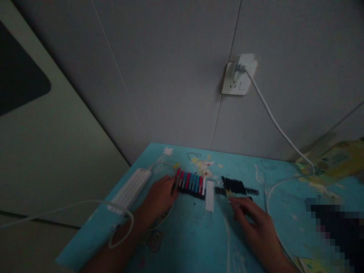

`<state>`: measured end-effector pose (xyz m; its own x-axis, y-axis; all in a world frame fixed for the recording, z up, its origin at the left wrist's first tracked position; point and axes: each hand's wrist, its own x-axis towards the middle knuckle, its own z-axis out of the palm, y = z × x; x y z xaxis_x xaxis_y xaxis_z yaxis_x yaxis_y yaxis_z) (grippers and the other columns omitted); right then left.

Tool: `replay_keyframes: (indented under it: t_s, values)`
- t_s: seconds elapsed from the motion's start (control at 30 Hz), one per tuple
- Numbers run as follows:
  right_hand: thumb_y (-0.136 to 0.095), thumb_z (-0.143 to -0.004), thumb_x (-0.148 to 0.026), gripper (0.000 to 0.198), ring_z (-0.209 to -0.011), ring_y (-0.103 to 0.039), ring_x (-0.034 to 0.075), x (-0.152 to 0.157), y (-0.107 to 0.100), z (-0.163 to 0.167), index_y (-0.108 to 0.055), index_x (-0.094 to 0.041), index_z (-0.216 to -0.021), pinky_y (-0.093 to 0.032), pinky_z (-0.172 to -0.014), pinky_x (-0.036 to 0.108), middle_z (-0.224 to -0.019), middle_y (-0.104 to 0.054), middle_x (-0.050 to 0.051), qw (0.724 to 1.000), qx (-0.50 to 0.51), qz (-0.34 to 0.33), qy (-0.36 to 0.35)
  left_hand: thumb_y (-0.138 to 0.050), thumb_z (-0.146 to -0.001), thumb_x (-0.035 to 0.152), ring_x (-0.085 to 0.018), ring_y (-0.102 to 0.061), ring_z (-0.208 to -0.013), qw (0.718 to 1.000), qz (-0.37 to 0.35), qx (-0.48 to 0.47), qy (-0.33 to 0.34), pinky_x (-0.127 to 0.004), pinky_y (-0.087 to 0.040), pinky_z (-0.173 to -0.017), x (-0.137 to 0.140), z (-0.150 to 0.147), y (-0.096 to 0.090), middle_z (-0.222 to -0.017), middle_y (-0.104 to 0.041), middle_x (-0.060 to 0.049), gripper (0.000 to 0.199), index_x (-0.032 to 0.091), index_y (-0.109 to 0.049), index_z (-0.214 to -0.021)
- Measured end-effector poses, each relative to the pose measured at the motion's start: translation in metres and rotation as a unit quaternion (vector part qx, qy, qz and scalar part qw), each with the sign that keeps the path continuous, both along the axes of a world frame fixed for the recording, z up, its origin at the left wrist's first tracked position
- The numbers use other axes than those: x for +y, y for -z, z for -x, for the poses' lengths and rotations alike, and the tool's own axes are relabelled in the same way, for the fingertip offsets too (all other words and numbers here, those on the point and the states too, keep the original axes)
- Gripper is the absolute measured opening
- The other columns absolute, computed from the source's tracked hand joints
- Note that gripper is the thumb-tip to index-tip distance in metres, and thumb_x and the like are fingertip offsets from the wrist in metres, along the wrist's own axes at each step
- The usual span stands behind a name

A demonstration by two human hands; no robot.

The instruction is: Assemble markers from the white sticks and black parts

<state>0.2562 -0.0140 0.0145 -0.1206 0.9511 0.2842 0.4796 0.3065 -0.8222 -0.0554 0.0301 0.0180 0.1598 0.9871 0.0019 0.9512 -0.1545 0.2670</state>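
Note:
My left hand (160, 195) is closed at the left end of a row of red and blue pen-like pieces (192, 182). Between its fingers is a slim dark pen (174, 185), tilted and touching or very near the row. Black pieces (192, 193) lie along the row's lower edge, and a bundle of thin white sticks (209, 195) lies beside it. My right hand (253, 216) hovers low at the right, thumb and fingers pinched. A small pale tip shows at its fingertips; the rest is hidden. Just beyond lie short black pieces (233, 185) and tiny dark parts (251, 192).
The blue patterned table (184, 235) meets a grey wall. A white power strip (131, 189) lies at the left, its cable crossing above my left forearm. A charger (243, 66) in the wall socket trails a white cable (270, 113) across the right side. A yellow bag (338, 159) lies at the right.

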Motion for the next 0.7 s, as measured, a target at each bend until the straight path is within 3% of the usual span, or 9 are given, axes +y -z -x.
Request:
replay_keyframes:
  t_s: [0.17,0.37,0.5,0.7]
  values:
    - [-0.055,-0.095,-0.036,0.02,-0.083,-0.068,0.019,0.001,0.001,0.0,-0.069,-0.025,-0.105,-0.056,-0.075,0.027,-0.099,-0.07,0.005,1.0,-0.01,0.002,0.0,-0.052,-0.09,0.022,-0.024,-0.062,-0.09,1.0,-0.001,0.005,-0.006,-0.033,-0.046,-0.079,0.0,0.0,0.0,-0.102,-0.065,-0.009,0.027,0.02,-0.06,-0.116]
    - [-0.056,-0.095,-0.035,0.019,-0.092,-0.068,0.019,0.001,0.001,0.0,-0.07,-0.026,-0.104,-0.055,-0.081,0.027,-0.103,-0.07,0.004,1.0,-0.021,-0.013,0.003,-0.056,-0.087,0.022,-0.025,-0.062,-0.09,1.0,-0.011,0.013,-0.014,-0.034,-0.045,-0.078,0.002,0.005,0.005,-0.104,-0.062,-0.009,0.049,0.02,-0.05,-0.136]
    - [-0.056,-0.095,-0.034,0.018,-0.083,-0.068,0.017,0.0,0.001,0.0,-0.069,-0.026,-0.104,-0.055,-0.074,0.026,-0.099,-0.07,0.004,1.0,-0.017,-0.015,0.001,-0.058,-0.088,0.024,-0.024,-0.061,-0.088,1.0,-0.021,-0.007,0.001,-0.032,-0.044,-0.076,0.001,0.005,0.007,-0.101,-0.061,-0.006,0.058,0.026,-0.042,-0.144]
    - [-0.055,-0.095,-0.034,0.019,-0.086,-0.068,0.018,0.0,0.001,-0.001,-0.07,-0.026,-0.104,-0.056,-0.072,0.025,-0.102,-0.07,0.004,1.0,-0.014,-0.005,-0.001,-0.047,-0.096,0.023,-0.022,-0.059,-0.089,0.998,-0.036,-0.041,-0.015,-0.031,-0.045,-0.078,0.001,0.003,0.014,-0.1,-0.06,-0.006,0.031,0.023,-0.059,-0.124]
